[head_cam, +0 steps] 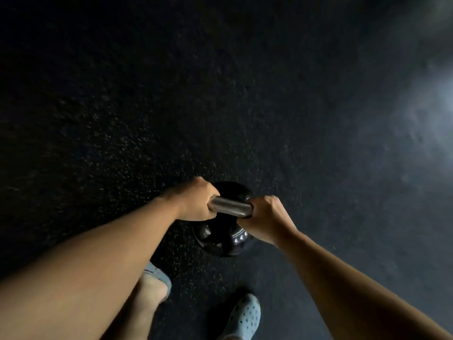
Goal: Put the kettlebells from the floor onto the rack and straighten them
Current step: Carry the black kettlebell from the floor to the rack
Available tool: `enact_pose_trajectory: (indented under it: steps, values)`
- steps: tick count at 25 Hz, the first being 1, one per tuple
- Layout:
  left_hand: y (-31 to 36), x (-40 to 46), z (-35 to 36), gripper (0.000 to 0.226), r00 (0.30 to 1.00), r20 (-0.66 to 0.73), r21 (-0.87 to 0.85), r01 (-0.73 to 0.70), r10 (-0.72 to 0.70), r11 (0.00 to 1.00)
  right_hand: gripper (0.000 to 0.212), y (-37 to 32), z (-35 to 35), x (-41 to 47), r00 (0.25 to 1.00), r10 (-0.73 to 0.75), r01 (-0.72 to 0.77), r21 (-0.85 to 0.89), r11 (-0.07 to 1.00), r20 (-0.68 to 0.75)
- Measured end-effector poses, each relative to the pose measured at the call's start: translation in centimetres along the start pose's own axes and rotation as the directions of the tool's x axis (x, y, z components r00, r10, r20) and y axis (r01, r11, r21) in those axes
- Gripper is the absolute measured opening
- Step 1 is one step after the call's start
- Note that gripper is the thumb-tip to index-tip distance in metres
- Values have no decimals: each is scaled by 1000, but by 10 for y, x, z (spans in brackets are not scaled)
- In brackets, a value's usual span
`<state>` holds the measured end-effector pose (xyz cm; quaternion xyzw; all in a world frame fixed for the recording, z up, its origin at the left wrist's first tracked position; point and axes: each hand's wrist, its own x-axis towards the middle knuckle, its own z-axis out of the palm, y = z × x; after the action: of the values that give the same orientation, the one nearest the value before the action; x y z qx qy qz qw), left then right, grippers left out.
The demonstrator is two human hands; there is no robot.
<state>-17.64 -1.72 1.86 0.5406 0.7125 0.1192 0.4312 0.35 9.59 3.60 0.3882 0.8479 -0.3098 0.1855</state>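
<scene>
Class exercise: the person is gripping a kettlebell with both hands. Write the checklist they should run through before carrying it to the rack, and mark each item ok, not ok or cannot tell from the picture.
1. Left hand wrapped around one end of the metal handle: ok.
2. Right hand wrapped around the other end: ok.
3. Kettlebell clear of the floor: cannot tell.
4. Feet out from under the weight: ok, the right shoe and left shoe are nearer the person.
5. Rack in sight: not ok, only dark floor shows.
6. Path free of other kettlebells: ok within this view.
</scene>
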Motion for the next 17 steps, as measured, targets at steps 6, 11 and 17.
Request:
enact_pose_trajectory:
  steps: [6,11,17]
  values:
    - [-68,-63,-207,28,935,-348,-66,51,-71,997,20,-206,-110,95,957,-279,262,-164,951,-86]
    - [-150,-127,-370,26,838,-526,-9,168,-148,986,13,-397,-165,172,899,-436,415,-228,881,-47]
    - [-273,-193,-523,11,692,-671,33,386,-266,922,16,-611,-188,274,769,-640,618,-266,740,8]
